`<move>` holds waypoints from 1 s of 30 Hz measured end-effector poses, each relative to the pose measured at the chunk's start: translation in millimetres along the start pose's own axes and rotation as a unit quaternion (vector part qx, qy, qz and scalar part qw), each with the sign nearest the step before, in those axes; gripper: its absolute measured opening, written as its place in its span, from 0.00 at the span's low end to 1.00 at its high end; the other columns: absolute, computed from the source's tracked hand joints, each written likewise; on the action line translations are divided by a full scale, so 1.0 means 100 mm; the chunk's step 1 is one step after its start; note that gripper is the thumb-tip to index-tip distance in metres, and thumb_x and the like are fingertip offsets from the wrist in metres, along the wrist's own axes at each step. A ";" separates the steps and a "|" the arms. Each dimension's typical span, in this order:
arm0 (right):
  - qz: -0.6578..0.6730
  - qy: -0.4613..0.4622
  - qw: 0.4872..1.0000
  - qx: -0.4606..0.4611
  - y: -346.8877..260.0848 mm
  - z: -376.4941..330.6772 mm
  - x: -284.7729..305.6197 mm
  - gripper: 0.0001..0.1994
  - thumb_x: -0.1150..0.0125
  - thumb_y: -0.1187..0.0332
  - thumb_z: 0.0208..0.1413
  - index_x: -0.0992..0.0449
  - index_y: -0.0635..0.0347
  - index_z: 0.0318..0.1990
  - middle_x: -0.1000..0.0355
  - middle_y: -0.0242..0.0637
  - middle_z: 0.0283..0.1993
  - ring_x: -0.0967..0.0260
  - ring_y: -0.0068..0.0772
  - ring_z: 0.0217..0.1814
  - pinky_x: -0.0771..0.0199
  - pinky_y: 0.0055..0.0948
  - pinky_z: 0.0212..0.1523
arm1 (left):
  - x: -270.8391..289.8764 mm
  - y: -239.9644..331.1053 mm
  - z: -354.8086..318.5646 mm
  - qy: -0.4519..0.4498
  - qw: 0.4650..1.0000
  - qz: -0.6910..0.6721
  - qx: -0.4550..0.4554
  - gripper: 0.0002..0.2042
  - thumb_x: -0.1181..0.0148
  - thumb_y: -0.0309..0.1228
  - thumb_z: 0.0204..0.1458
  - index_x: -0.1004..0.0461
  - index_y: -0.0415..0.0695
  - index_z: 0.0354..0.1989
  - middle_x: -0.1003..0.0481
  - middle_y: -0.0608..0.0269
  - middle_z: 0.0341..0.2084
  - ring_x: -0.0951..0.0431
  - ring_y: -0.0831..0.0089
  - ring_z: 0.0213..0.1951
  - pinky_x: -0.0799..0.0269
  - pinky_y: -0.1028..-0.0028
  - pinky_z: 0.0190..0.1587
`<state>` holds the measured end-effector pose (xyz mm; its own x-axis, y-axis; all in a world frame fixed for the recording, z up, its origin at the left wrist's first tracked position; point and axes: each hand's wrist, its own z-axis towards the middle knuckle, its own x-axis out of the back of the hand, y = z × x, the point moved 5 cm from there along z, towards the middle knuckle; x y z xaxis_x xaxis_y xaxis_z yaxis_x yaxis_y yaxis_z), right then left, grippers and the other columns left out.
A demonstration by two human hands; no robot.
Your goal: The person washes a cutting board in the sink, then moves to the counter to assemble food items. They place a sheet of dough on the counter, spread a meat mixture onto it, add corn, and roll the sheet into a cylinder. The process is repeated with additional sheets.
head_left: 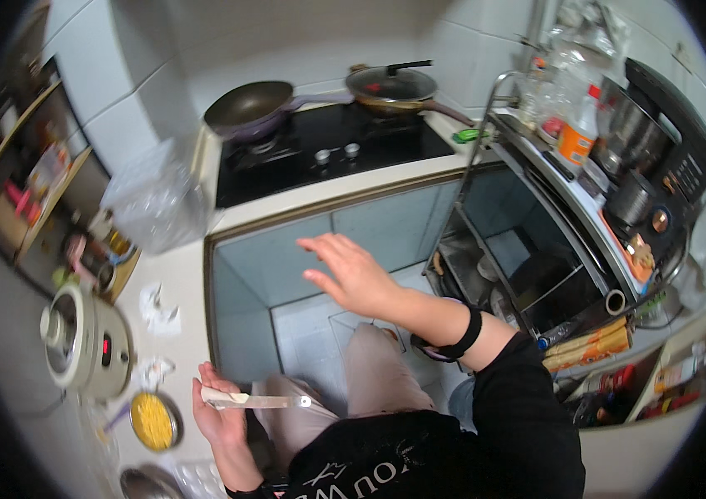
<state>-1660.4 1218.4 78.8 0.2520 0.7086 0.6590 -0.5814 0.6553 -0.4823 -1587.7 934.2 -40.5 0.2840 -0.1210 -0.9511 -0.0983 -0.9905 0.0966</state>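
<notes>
My left hand (224, 418) is at the lower left, beside the counter edge. It holds a slim tool (257, 402), pale at the palm end, with a flat greyish strip running right to a small round tip; its exact kind is unclear. My right hand (353, 274) hangs in mid-air before the lower cabinets, holding nothing, fingers stretched to the left and apart from the thumb. A black band circles that forearm. Nearest my left hand on the counter is a metal bowl (177, 426) of yellow shreds (153, 421).
A cream electric cooker (87, 341) and crumpled tissues (159, 309) occupy the left counter (191, 333). On the black hob (303, 166) sit a wok (249, 108) and a lidded pan (392, 87). A crowded rack (528, 179) with an oven stands at right.
</notes>
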 end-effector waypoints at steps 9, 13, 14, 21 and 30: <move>-0.251 0.130 0.946 -0.157 1.40 0.19 1.65 0.16 0.42 0.72 0.49 0.32 0.65 0.46 0.34 0.48 0.40 0.35 0.50 0.44 0.34 0.39 0.46 | -0.55 -0.97 1.43 0.039 0.982 0.066 0.173 0.15 0.62 0.38 0.62 0.31 0.42 0.42 0.25 0.57 0.38 0.24 0.71 0.36 0.28 0.73 0.35; -0.306 0.161 0.912 -0.220 1.91 0.37 2.30 0.14 0.44 0.72 0.50 0.32 0.64 0.44 0.34 0.48 0.38 0.34 0.48 0.42 0.33 0.39 0.44 | -0.82 -1.46 2.02 0.063 0.967 0.119 0.214 0.14 0.61 0.39 0.62 0.33 0.42 0.43 0.25 0.59 0.35 0.25 0.72 0.33 0.28 0.74 0.34; -0.319 0.169 0.902 -0.235 2.05 0.47 2.47 0.13 0.44 0.72 0.50 0.32 0.64 0.44 0.35 0.48 0.38 0.34 0.48 0.41 0.33 0.39 0.44 | -0.92 -1.58 2.14 0.075 0.964 0.127 0.220 0.14 0.61 0.39 0.61 0.33 0.42 0.43 0.25 0.60 0.35 0.25 0.73 0.33 0.28 0.75 0.33; -0.467 0.159 0.833 -0.251 2.74 0.96 3.51 0.12 0.43 0.72 0.48 0.30 0.62 0.42 0.33 0.48 0.40 0.34 0.51 0.45 0.32 0.42 0.46 | -1.15 -1.80 2.51 0.098 0.957 0.148 0.231 0.16 0.61 0.41 0.61 0.32 0.41 0.44 0.24 0.63 0.33 0.24 0.76 0.32 0.27 0.76 0.34; -0.560 -0.059 0.663 -0.494 3.49 1.13 5.72 0.17 0.50 0.79 0.44 0.24 0.56 0.42 0.27 0.48 0.42 0.31 0.47 0.49 0.31 0.37 0.49 | -2.03 -1.70 2.39 0.118 0.961 0.065 0.243 0.06 0.51 0.27 0.54 0.33 0.39 0.37 0.32 0.62 0.25 0.31 0.76 0.30 0.31 0.81 0.27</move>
<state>-1806.4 1822.7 352.8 0.0019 -0.3545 0.9351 0.7240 0.6455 0.2433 -1856.5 1142.7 65.8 0.4419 -0.3100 -0.8418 -0.5650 -0.8251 0.0073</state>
